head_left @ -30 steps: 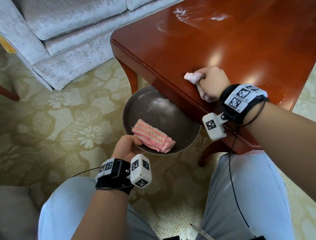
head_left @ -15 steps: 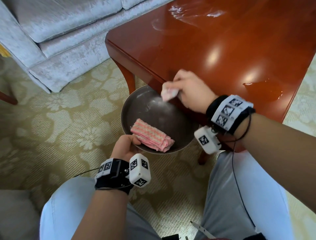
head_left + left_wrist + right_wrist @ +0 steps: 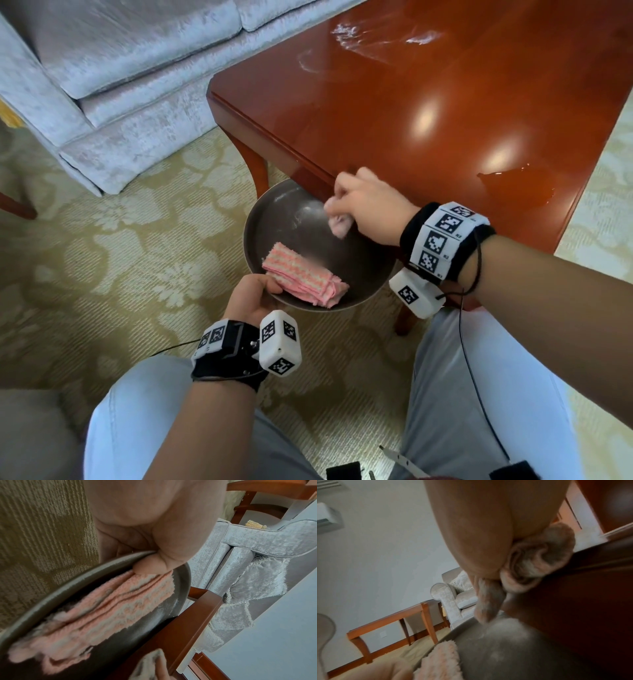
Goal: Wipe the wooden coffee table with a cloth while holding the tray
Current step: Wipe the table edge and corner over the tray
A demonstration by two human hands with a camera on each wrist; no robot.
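A round dark metal tray (image 3: 294,219) hangs below the near edge of the glossy wooden coffee table (image 3: 428,113). My left hand (image 3: 255,298) grips the tray's near rim (image 3: 96,566), with the thumb pressing on a folded pink striped cloth (image 3: 303,279) (image 3: 106,609) that lies inside. My right hand (image 3: 370,209) holds a bunched pink cloth (image 3: 337,219) (image 3: 537,561) over the tray's far side, just off the table edge. White powdery smears (image 3: 346,34) mark the table's far part, and a wet patch (image 3: 507,181) lies near its right side.
A grey velvet sofa (image 3: 130,78) stands at the far left, close to the table's corner. Patterned beige carpet (image 3: 102,257) covers the floor. My knees in light trousers (image 3: 472,394) sit just below the tray. The table leg (image 3: 255,164) curves down beside the tray.
My right hand has slid the bunched cloth off the table's near edge and now holds it over the tray. The left hand and tray have barely moved.
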